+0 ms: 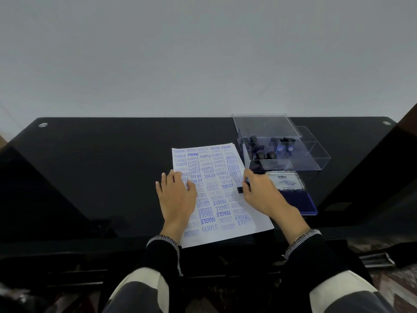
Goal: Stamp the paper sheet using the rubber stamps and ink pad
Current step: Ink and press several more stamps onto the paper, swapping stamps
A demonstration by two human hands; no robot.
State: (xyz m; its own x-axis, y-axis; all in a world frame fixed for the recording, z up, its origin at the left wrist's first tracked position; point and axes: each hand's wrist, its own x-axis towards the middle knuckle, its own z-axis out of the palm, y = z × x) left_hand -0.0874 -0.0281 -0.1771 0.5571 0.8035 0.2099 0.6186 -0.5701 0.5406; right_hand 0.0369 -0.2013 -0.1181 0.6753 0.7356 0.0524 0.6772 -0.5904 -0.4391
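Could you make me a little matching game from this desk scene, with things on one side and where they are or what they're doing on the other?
Things:
1. left hand
2. right hand
3. spare stamps
4. ink pad

States or places:
A. lies open, right of the paper sheet
B. inside the clear plastic box
C. rests flat on the sheet
D. grips a black stamp down on the sheet

Pairs: 1-C, 2-D, 3-B, 4-A
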